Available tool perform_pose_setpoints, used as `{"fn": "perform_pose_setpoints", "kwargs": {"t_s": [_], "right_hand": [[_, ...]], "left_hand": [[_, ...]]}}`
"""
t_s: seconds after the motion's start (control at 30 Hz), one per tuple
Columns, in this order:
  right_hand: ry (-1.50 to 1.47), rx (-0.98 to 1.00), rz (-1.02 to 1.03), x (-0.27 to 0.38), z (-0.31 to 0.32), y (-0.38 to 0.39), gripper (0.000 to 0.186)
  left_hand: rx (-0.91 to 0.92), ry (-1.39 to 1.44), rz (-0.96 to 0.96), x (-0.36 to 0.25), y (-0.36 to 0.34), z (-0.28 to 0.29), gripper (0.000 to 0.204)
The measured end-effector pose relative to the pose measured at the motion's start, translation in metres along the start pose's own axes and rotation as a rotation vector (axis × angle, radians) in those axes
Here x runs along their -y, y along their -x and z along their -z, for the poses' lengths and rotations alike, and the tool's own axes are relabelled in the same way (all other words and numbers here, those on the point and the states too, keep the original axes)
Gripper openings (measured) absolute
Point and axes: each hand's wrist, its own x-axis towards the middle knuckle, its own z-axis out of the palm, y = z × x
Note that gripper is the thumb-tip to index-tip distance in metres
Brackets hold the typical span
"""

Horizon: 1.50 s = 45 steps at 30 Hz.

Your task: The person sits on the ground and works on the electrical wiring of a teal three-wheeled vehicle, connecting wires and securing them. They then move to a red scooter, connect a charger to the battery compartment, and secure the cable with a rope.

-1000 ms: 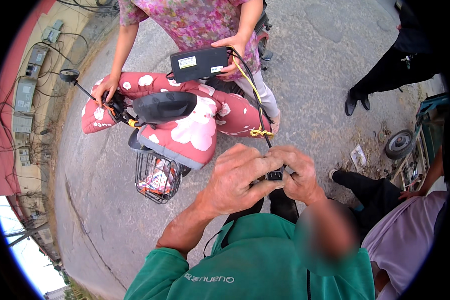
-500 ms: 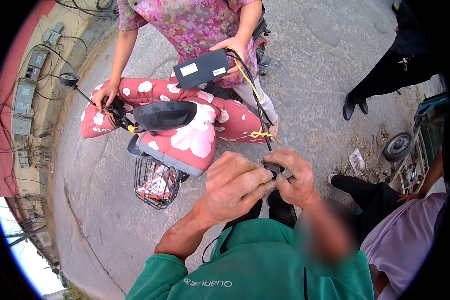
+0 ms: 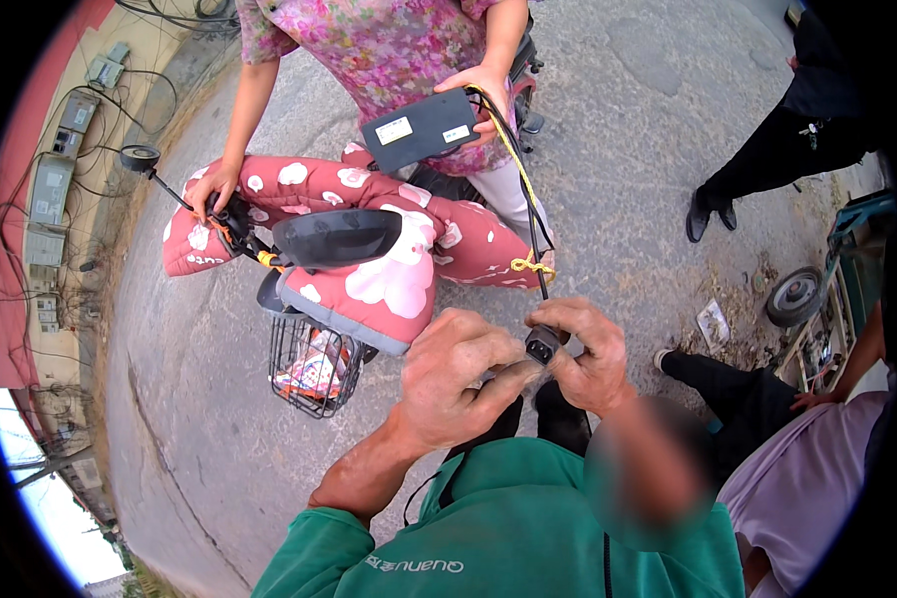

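My right hand (image 3: 590, 357) is closed on a black cable plug (image 3: 542, 345), its end with the contacts turned up towards me. Beside it, my left hand (image 3: 460, 379) has its fingers curled, the thumb and forefinger close to the plug but slightly apart from it. Something dark shows between these fingers, too small to make out. From the plug, a black cable (image 3: 541, 224) tied with a knotted yellow cord (image 3: 531, 265) runs up to a flat black charger box (image 3: 421, 131) with two pale labels. A person in a flowered shirt (image 3: 379, 50) holds that box.
The person's other hand rests on the handlebar of a scooter with a red flowered padded cover (image 3: 394, 284). A wire basket (image 3: 316, 369) hangs at its front. To the right are people in dark trousers and a wheel (image 3: 795, 296). Meter boxes (image 3: 50, 189) line the left wall.
My left fingers have drawn back a little from the plug, whose contact end now shows more. The other person's charger box has shifted slightly right.
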Motion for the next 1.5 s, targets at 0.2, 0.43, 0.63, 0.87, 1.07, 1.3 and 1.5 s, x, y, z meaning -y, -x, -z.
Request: {"fn": "perform_pose_setpoints", "kwargs": {"t_s": [0.2,0.43,0.63,0.87,1.07,1.3,1.5], "right_hand": [[0.001,-0.021,0.005,-0.004,0.001,0.004,0.032],[-0.015,-0.029,-0.010,-0.004,0.001,0.005,0.035],[-0.052,0.002,0.003,-0.001,0.004,0.002,0.037],[-0.017,-0.042,0.032,-0.007,-0.003,0.005,0.039],[-0.002,-0.062,0.023,-0.008,-0.006,0.005,0.038],[-0.033,-0.075,0.006,-0.008,-0.009,0.006,0.037],[-0.009,-0.080,-0.016,0.005,-0.006,0.004,0.037]], "left_hand": [[0.147,-0.051,0.071,-0.003,-0.001,-0.002,0.046],[0.113,-0.082,-0.003,0.000,-0.001,-0.011,0.056],[0.113,-0.069,0.047,0.000,-0.003,-0.009,0.055],[0.105,-0.074,0.100,-0.003,-0.003,-0.013,0.052],[0.079,-0.095,0.051,0.000,-0.003,-0.017,0.053],[0.078,-0.092,0.085,-0.002,0.001,-0.015,0.051],[0.023,-0.065,0.182,-0.008,0.007,-0.014,0.044]]}}
